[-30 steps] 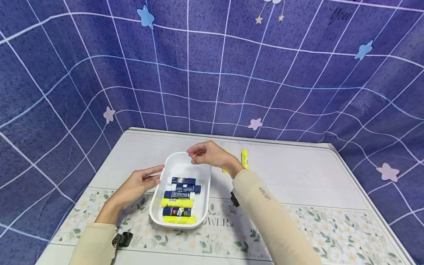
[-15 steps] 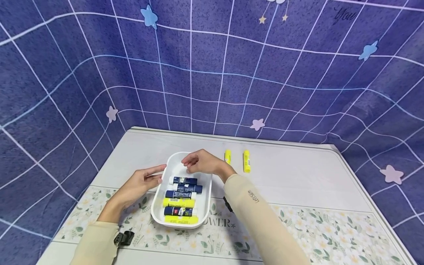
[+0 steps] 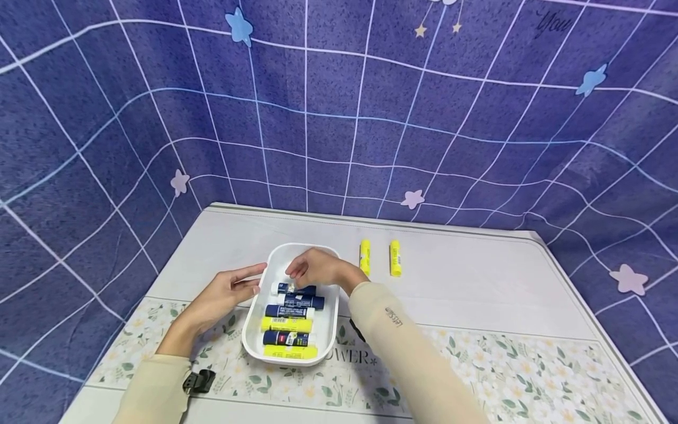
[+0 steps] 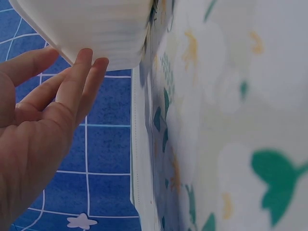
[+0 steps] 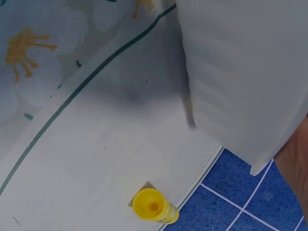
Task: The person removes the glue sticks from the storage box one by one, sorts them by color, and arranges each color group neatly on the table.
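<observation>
A white plastic tray (image 3: 246, 330) stands on the table in the head view. Inside it, navy glue sticks (image 3: 288, 311) and yellow glue sticks (image 3: 287, 324) lie crosswise in a column. My left hand (image 3: 214, 297) rests its extended fingers against the tray's left side; the left wrist view shows those fingertips (image 4: 83, 53) at the tray wall (image 4: 108, 36). My right hand (image 3: 320, 268) reaches over the tray's right rim, its fingers loosely bent just over the topmost navy glue stick (image 3: 305, 290). Contact there is unclear, since the tray hides these fingers in the right wrist view.
Two yellow glue sticks, one nearer the tray (image 3: 365, 257) and one farther right (image 3: 395, 258), lie on the table behind my right forearm. A flowered band crosses the table (image 3: 477, 294) in front. A blue gridded curtain (image 3: 339, 118) encloses the back and sides.
My right hand has come down and toward me, from above the tray's far right rim to the topmost navy glue stick. My left hand stays at the tray's side.
</observation>
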The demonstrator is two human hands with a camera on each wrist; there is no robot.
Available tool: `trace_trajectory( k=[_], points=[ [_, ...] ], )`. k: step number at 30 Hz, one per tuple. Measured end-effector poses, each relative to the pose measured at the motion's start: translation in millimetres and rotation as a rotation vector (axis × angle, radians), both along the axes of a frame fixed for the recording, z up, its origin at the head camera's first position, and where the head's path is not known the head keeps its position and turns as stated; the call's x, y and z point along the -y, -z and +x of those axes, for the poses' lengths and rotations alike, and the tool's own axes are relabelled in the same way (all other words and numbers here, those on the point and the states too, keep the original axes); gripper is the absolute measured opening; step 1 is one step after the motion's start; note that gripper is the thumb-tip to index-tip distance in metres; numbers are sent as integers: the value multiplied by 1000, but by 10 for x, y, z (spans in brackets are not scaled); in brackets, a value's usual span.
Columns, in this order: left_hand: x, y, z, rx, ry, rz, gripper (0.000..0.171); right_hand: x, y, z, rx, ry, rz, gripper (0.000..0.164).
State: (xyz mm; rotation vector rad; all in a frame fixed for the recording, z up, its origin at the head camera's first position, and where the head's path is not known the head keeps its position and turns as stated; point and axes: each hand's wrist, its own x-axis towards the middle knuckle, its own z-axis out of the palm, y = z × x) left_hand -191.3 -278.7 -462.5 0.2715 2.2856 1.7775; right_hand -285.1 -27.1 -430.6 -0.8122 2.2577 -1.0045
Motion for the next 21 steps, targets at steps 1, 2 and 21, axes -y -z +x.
trace_trajectory(
  k=[1, 2, 21],
  points=[
    [3, -2, 2, -1, -1, -4, 58, 9, 2, 3, -2, 0, 6, 31],
    [5, -3, 4, -1, -2, -8, 58, 16, 4, 7, -6, -3, 15, 31],
    [-14, -2, -11, -7, 5, 9, 56, 83, 56, 54, -27, -5, 104, 24]
  ],
)
